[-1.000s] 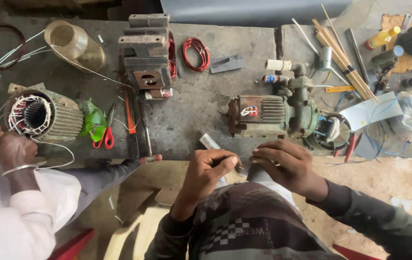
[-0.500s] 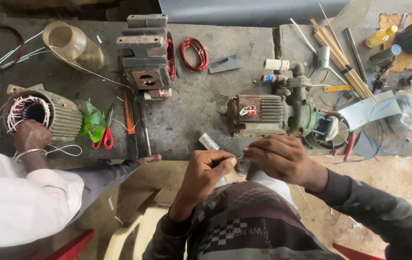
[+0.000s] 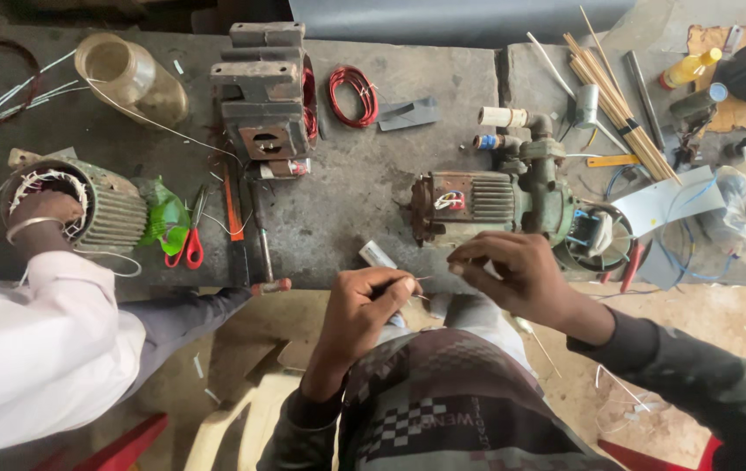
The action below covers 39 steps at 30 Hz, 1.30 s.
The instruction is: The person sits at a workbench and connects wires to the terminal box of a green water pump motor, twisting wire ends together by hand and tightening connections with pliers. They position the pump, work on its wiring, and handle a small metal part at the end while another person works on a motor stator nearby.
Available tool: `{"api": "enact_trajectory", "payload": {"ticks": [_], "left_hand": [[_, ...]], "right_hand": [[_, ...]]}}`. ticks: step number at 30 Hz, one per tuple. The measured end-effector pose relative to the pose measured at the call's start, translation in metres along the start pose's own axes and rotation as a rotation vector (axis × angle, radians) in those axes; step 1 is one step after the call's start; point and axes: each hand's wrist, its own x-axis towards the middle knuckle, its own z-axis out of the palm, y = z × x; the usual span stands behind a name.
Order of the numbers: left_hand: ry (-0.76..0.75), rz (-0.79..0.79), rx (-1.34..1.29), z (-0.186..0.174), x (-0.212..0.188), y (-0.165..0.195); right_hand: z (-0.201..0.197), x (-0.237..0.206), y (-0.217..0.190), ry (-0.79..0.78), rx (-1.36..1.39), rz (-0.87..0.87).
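Observation:
My left hand [image 3: 362,305] pinches a thin wire end [image 3: 422,279] at the bench's front edge. My right hand [image 3: 512,272] faces it a few centimetres to the right, fingertips pinched on something very thin that I cannot make out. Both hands hover just in front of a green motor pump [image 3: 495,202] with exposed wires on top. A small white sleeve piece [image 3: 378,255] lies on the bench by my left hand.
A co-worker in a white sleeve has a hand [image 3: 41,214] on a ribbed stator [image 3: 102,209] at left. Red-handled scissors [image 3: 188,244], a screwdriver [image 3: 261,244], a metal block [image 3: 261,96], a red wire coil [image 3: 354,94], a clear jar [image 3: 129,74] and sticks [image 3: 617,105] lie about.
My hands have drawn slightly apart and lifted a little. The co-worker's hand has moved from the bench edge up onto the stator's open end.

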Motion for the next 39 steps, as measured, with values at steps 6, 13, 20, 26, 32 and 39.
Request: {"api": "enact_trajectory", "payload": {"ticks": [6, 13, 20, 26, 32, 39], "left_hand": [[-0.015, -0.053, 0.015, 0.008, 0.003, 0.002], [-0.056, 0.197, 0.202, 0.013, -0.004, 0.018], [0.021, -0.056, -0.023, 0.012, -0.003, 0.008], [0.029, -0.160, -0.116, 0.014, -0.003, -0.002], [-0.009, -0.059, -0.081, 0.020, 0.002, 0.003], [0.004, -0.074, 0.078, 0.021, 0.003, 0.013]], "right_hand": [[-0.009, 0.008, -0.006, 0.100, -0.290, -0.785], [0.010, 0.000, -0.003, -0.365, 0.709, 0.532], [0.002, -0.010, -0.010, 0.052, 0.261, 0.058], [-0.010, -0.006, -0.012, 0.291, -0.308, -0.728], [-0.004, -0.005, -0.007, 0.253, -0.311, -0.716], [0.007, -0.010, -0.005, -0.177, 0.558, 0.475]]}}
